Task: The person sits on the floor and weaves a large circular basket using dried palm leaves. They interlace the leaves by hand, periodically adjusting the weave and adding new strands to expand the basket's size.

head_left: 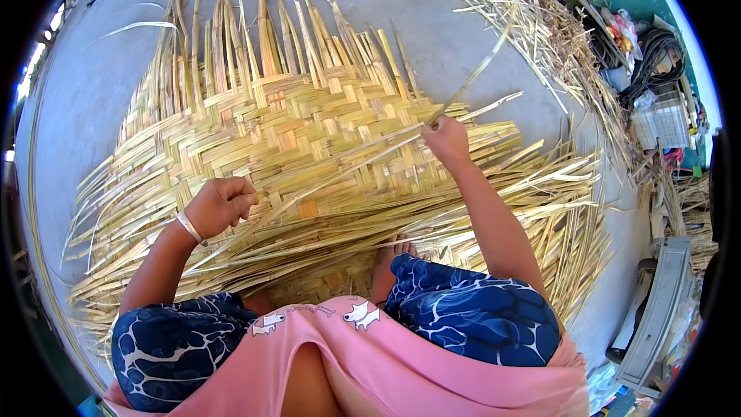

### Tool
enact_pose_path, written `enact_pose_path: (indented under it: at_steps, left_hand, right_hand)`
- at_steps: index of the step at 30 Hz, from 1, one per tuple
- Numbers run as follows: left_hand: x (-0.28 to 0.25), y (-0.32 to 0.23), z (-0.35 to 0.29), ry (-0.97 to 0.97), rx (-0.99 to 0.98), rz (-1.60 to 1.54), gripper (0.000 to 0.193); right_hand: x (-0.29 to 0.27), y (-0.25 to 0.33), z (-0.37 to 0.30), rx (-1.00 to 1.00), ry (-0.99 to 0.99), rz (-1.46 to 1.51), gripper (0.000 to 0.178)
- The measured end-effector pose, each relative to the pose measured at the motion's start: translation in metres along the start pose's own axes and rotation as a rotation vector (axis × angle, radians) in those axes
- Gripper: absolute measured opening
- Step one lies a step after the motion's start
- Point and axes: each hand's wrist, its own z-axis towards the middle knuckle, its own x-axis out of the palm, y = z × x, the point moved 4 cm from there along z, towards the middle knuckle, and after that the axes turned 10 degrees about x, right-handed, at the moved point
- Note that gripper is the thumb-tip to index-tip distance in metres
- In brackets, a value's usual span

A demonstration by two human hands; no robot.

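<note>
A broad mat (pixel 301 127) of yellow-green plant strips, woven in a crisscross pattern, lies on the floor under my hands. My right hand (pixel 446 141) is closed in a pinch over the mat's right side, gripping a long thin strip (pixel 482 64) whose far end sticks up toward the upper right. From that hand the strip seems to run down and left across the mat toward my left hand (pixel 222 207). My left hand is closed, thumb against fingers, low over the mat's left part; whether it grips the same strip is hard to make out.
Loose strips (pixel 532 185) lie in a thick layer close to my feet (pixel 384 270). Unwoven stalk ends (pixel 266 38) stick out along the far edge. A heap of cut stalks (pixel 532 23) covers the upper right floor, beside coiled black cable (pixel 660 62) and a grey metal frame (pixel 656 316).
</note>
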Motion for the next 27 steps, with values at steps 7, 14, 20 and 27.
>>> enact_pose_path:
  at_steps: [7, 14, 20, 27]
  left_hand:
    - [0.013, -0.064, -0.007, 0.048, 0.141, 0.122, 0.015]
    - [0.009, -0.089, -0.004, 0.067, 0.287, 0.361, 0.013]
    - [-0.007, -0.103, -0.002, -0.006, 0.283, 0.336, 0.012]
    - [-0.047, -0.059, 0.002, -0.093, 0.115, 0.382, 0.015]
  right_hand:
    - [0.002, 0.002, -0.006, -0.29, -0.114, -0.358, 0.014]
    - [-0.005, 0.007, 0.002, -0.762, -0.203, -0.582, 0.005]
    - [-0.023, 0.017, 0.021, -0.696, -0.184, -0.585, 0.007]
    - [-0.008, -0.005, 0.015, 0.18, 0.429, 0.386, 0.013]
